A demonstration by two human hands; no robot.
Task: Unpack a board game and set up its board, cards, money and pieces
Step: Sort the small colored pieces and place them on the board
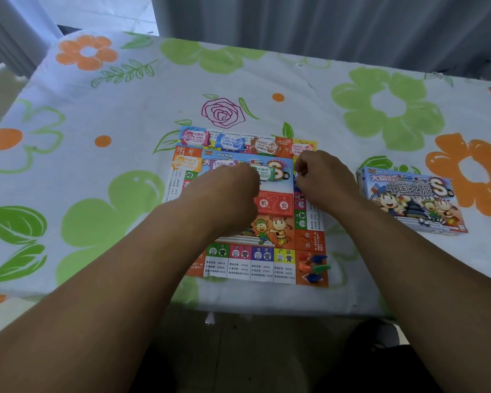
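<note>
The paper game board point(262, 266) lies flat in the middle of the table. Several small money stacks lie along its top: pink point(194, 137), blue point(229, 143), brown point(264, 145), red point(302, 148), orange point(186, 163) and purple point(224, 165). My left hand point(227, 194) is curled over the board's centre, its fingertips on the left end of a green money stack point(268, 173). My right hand point(325, 177) hovers with curled fingers over the board's right edge; what it holds is hidden. A red card stack point(272, 204) lies between my hands. Coloured pieces point(313, 266) sit on the near right corner.
The game box point(411, 199) lies to the right of the board, picture side up. A flowered tablecloth point(111, 114) covers the table, whose near edge point(267, 304) is just below the board. Grey curtains hang behind the table.
</note>
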